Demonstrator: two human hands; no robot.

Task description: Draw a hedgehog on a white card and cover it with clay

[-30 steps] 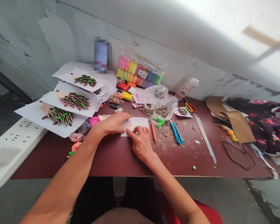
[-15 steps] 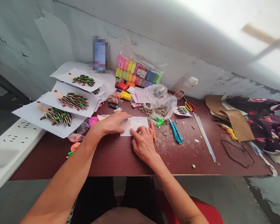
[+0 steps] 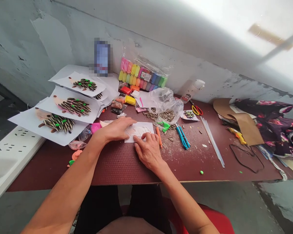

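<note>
A small white paper card (image 3: 149, 126) lies on the table in front of me, with pale, cream-looking clay (image 3: 138, 130) spread thinly over it. My left hand (image 3: 117, 129) rests on the card's left side, fingers stretched along its upper edge and thumb lower down. From the right, my right hand (image 3: 149, 149) presses its fingertips onto the clay near the lower edge; its other fingers are loosely bent. An orange stick-like tool (image 3: 159, 137) lies just right of the card. Beyond it is a blue utility knife (image 3: 183, 136).
Paper sheets with seed-covered hedgehog figures (image 3: 74, 106) are stacked left, above a white power strip (image 3: 17, 149). Behind are packs of coloured clay (image 3: 144, 74), sunflower seeds (image 3: 167, 114) and a plastic bag (image 3: 164, 97). Scissors (image 3: 196, 109), clear glue sticks (image 3: 212, 141) and a yellow glue gun (image 3: 238, 136) lie right.
My right hand's fingertips have shifted slightly left over the clay. My left hand stays on the card. The whole view has moved a little.
</note>
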